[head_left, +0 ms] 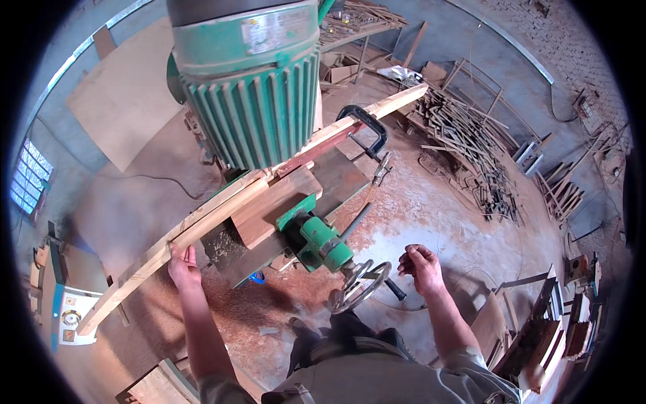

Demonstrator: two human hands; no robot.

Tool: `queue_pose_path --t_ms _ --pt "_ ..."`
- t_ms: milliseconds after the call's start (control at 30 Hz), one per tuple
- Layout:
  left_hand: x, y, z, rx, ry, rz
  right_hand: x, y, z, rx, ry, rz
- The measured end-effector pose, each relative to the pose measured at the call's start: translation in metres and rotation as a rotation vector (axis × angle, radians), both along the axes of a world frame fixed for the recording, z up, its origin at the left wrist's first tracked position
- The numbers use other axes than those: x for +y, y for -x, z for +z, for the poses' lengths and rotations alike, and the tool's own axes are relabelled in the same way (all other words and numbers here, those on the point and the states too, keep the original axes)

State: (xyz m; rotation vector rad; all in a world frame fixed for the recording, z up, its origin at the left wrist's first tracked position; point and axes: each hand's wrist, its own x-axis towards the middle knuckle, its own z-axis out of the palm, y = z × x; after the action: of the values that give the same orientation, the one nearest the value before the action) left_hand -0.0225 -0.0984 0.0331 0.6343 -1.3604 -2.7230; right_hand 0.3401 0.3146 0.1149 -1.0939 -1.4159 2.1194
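My left hand (184, 269) has its fingers closed at the near end of a pale wooden strip (222, 210). That strip lies along a long wooden beam (128, 286), which slants from lower left to upper right under a green ribbed motor (250, 114). A black C-clamp (378, 135) grips the beam's far part. My right hand (422, 268) hangs in the air with fingers curled and nothing visible in them, right of a metal handwheel (380, 273). A green clamping vise (321, 241) presses toward a brown wooden block (277, 205) beside the beam. The motor hides part of the beam.
A pile of thin wood offcuts (464, 135) covers the floor at the far right. Stacked frames and boards (538, 343) stand close on my right. A large pale panel (124, 94) leans at the far left. Sawdust (269, 306) lies about the machine.
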Motion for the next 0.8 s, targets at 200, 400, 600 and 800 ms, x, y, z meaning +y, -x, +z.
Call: queue_pose_path --t_ms 200,400,600,800 --pt "-0.003 0.01 -0.018 -0.03 0.036 0.02 0.041 0.013 -0.015 -0.021 0.012 0.048" --pt "0.035 0.007 -0.016 -0.136 0.07 0.033 0.058 0.014 -0.029 -0.083 -0.007 0.112" --pt "0.038 0.006 -0.027 -0.08 0.081 -0.019 0.067 0.01 -0.034 -0.106 -0.004 0.117" --pt "0.044 0.008 -0.035 -0.071 0.063 -0.024 0.062 0.035 -0.043 -0.043 0.012 0.126"
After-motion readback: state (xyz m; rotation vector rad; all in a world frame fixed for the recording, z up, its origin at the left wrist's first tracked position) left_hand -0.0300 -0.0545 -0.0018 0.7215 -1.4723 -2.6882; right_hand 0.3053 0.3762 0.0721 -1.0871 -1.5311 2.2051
